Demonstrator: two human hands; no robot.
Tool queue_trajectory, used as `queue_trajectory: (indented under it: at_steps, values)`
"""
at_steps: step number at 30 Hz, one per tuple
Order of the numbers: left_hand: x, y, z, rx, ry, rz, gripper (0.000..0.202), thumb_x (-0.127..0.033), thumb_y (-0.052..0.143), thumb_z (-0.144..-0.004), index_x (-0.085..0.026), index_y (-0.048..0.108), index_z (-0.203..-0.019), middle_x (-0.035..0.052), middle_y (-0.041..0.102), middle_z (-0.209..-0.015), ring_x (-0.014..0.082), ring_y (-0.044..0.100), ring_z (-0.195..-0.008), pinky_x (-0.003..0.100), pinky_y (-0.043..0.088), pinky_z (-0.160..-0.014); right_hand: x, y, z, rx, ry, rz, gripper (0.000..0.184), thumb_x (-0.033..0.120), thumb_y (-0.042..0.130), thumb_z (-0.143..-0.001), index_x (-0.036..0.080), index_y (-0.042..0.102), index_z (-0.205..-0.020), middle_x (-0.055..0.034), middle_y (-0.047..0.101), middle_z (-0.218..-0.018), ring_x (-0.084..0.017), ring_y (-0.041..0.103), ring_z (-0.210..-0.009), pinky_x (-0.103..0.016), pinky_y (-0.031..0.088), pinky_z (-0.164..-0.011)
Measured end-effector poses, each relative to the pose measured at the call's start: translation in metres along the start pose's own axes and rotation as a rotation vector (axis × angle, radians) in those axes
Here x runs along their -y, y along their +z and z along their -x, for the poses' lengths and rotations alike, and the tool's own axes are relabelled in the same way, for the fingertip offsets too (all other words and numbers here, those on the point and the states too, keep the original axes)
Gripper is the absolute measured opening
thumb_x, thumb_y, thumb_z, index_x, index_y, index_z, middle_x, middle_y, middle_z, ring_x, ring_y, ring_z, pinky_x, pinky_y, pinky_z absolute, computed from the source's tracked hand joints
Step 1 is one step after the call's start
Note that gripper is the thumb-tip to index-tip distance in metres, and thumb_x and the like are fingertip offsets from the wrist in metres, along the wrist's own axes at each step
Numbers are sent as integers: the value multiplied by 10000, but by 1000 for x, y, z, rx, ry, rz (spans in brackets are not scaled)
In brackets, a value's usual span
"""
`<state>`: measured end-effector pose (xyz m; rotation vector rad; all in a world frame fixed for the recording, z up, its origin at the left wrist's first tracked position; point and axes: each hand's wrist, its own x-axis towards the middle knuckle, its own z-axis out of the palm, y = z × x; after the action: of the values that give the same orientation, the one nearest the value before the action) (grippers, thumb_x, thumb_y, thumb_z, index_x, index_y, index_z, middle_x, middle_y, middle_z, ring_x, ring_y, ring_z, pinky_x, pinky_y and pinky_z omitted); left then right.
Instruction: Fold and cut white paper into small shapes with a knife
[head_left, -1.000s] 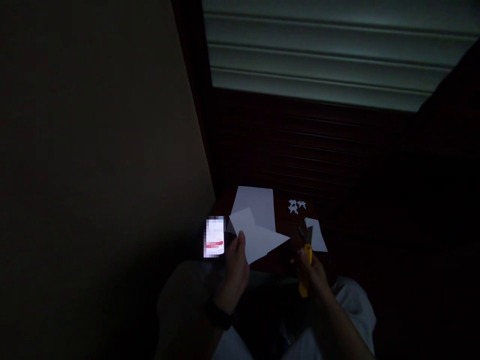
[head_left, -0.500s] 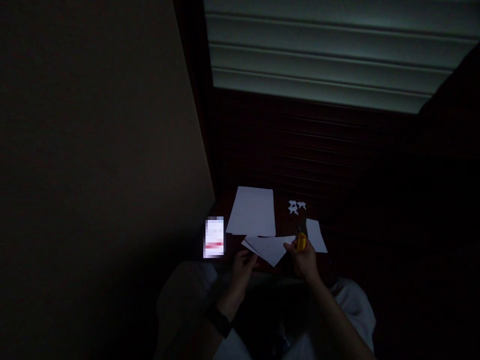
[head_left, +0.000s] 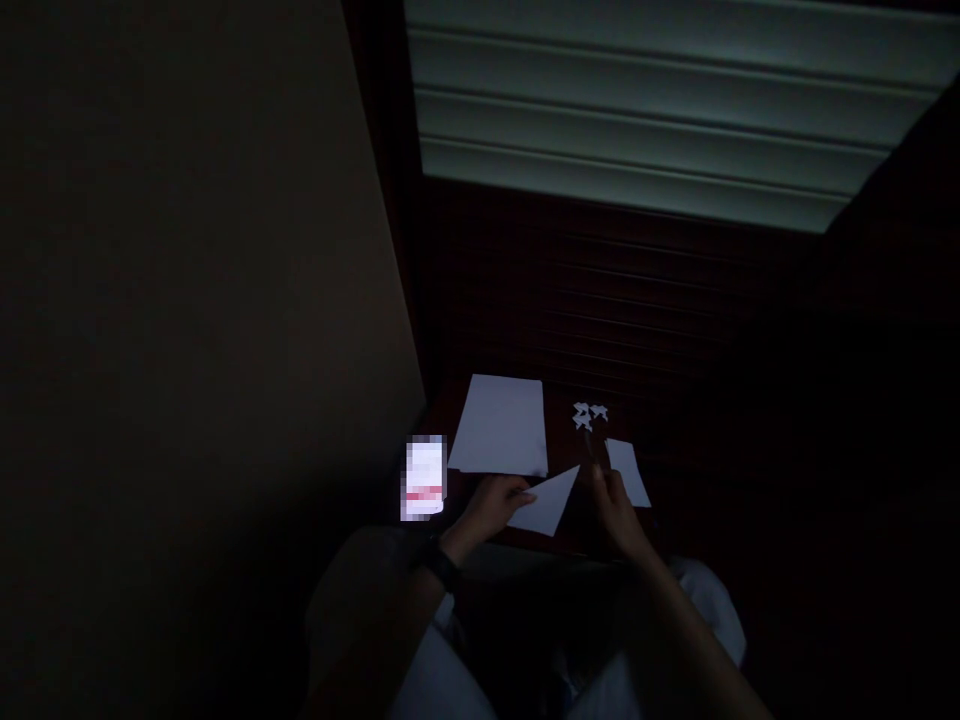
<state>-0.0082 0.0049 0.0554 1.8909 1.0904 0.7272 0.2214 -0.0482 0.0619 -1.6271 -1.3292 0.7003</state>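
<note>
My left hand (head_left: 496, 505), with a dark band at the wrist, pinches a folded white sheet of paper (head_left: 550, 505) by its left part, thumb on top. The paper's pointed corner rises toward the right. Just right of that corner, my right hand (head_left: 616, 510) is closed around a pair of scissors (head_left: 589, 447); their dark blades point up and away, and the handle is hidden in my fingers. The blades are apart from the paper. Several small cut paper pieces (head_left: 583, 418) lie beyond the blades.
A stack of white paper (head_left: 501, 425) lies at the back left of the dark table. Beside my right hand is a smaller white sheet (head_left: 628, 473). A lit phone-like screen (head_left: 424, 480), blurred out, stands at the left. A wall and a slatted panel border the table.
My left hand has moved right and up, now gripping the folded paper. My right hand has let go of the paper's right corner and keeps the scissors, whose yellow handle is now hidden.
</note>
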Motion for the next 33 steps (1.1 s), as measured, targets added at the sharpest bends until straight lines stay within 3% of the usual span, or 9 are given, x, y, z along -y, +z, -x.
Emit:
queue_trajectory:
  at_steps: [3, 7, 11, 24, 26, 29, 33]
  values:
    - [2, -1, 0, -28, -6, 29, 279, -387, 557, -811, -143, 689, -787, 10, 664, -707, 155, 578, -672, 218, 394, -591, -17, -12, 7, 115, -12, 165, 304, 477, 365, -907, 237, 513, -1018, -33, 627, -866, -223, 619, -799, -334, 461, -691]
    - [-1, -2, -5, -83, -3, 45, 287, -398, 542, -821, -144, 673, -798, 1, 641, -716, 146, 559, -682, 214, 383, -599, -29, -11, 15, 226, -212, 412, 221, 366, 482, -878, 226, 540, -1040, -91, 585, -1047, -233, 606, -871, -337, 449, -744]
    - [-2, -2, -6, -122, -4, 38, 298, -401, 513, -838, -142, 656, -809, -1, 631, -715, 139, 544, -661, 212, 372, -579, -25, -5, 19, 266, -359, 559, 207, 243, 584, -822, 240, 592, -1029, -88, 576, -1015, -248, 566, -941, -342, 434, -792]
    - [20, 7, -4, -194, -94, -154, 236, -340, 546, -821, -151, 669, -751, 18, 647, -645, 151, 584, -597, 235, 391, -550, -25, 2, 12, 355, -408, 526, 356, 173, 685, -731, 278, 658, -1071, -54, 627, -978, -240, 557, -935, -349, 430, -811]
    - [21, 8, -3, -217, -101, -197, 212, -332, 553, -824, -164, 680, -804, 41, 676, -709, 175, 614, -654, 263, 425, -604, -25, 1, 13, 359, -403, 509, 353, 182, 696, -726, 272, 661, -1065, -54, 631, -985, -237, 560, -933, -340, 434, -803]
    - [12, 7, 2, -282, -71, -279, 268, -321, 554, -833, -180, 651, -1040, 96, 684, -969, 244, 609, -920, 364, 435, -818, -26, 0, 13, 368, -408, 503, 328, 208, 701, -731, 278, 672, -1050, -53, 629, -976, -233, 563, -922, -336, 435, -798]
    - [-4, 8, 5, -262, 223, -533, 356, -261, 463, -894, -234, 540, -1241, 78, 552, -1279, 261, 439, -1214, 461, 310, -1018, -28, 1, 14, 364, -418, 512, 335, 228, 701, -739, 281, 670, -1069, -58, 618, -967, -233, 559, -905, -340, 433, -795]
